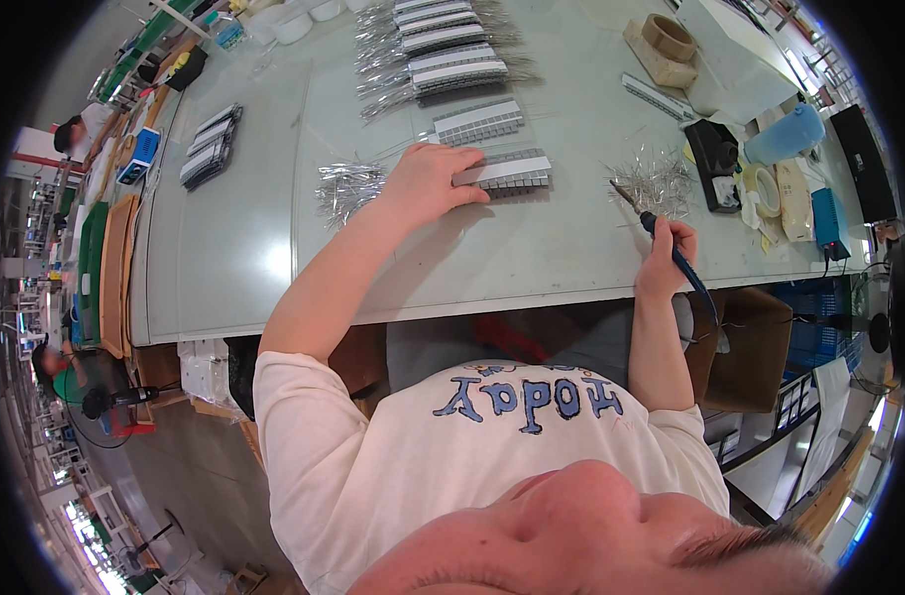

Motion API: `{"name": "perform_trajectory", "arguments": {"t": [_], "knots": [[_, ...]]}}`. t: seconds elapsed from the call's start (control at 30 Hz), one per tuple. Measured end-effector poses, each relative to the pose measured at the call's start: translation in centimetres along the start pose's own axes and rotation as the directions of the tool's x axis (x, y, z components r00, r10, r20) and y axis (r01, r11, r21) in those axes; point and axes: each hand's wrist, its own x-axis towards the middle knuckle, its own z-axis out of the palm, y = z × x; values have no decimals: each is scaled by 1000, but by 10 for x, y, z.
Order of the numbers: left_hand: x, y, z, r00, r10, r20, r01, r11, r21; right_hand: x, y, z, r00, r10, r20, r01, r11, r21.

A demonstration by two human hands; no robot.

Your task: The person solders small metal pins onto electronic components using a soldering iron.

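The pale grey-green workbench took up most of the view, w/ a person in a cream T-shirt leaning over its near edge. Rows of grey-and-white terminal-block strips ran up the middle, some w/ thin wire leads sticking out both sides; another stack of strips lay off to the left. A blue cylinder-shaped container and a roll of tape sat at the right end, near a black box. The left hand lay flat, fingers spread, pressing on the left end of the nearest terminal strip, about mid-bench. Just left of that hand was a loose bundle of silvery wire pins, and another pile lay to the right. The right hand was closed in a pen grip round a blue-handled soldering iron, tip angled up-left toward the strip, not touching it
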Motion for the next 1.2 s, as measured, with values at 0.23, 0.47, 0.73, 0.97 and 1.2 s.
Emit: {"name": "perform_trajectory", "arguments": {"t": [0.23,0.47,0.73,0.97,1.2], "knots": [[-5,-5,9,994,49,-94,-47,999,20,0,-3,1,1000,16,-2,-16,1000,-6],[-7,-1,7,995,6,-98,-6,1000,-1,-1,-11,5,999,45,-14,-45,999,-1],[-15,-1,3,923,153,-352,-140,988,63,-1,-8,6,999,48,3,-47,999,-19],[-75,41,39,910,318,-267,-310,948,73,2,0,-1,998,28,-53,-32,997,-65],[-126,34,42,879,-146,-455,231,963,138,0,-6,2,994,95,-49,-97,995,-30]]}}
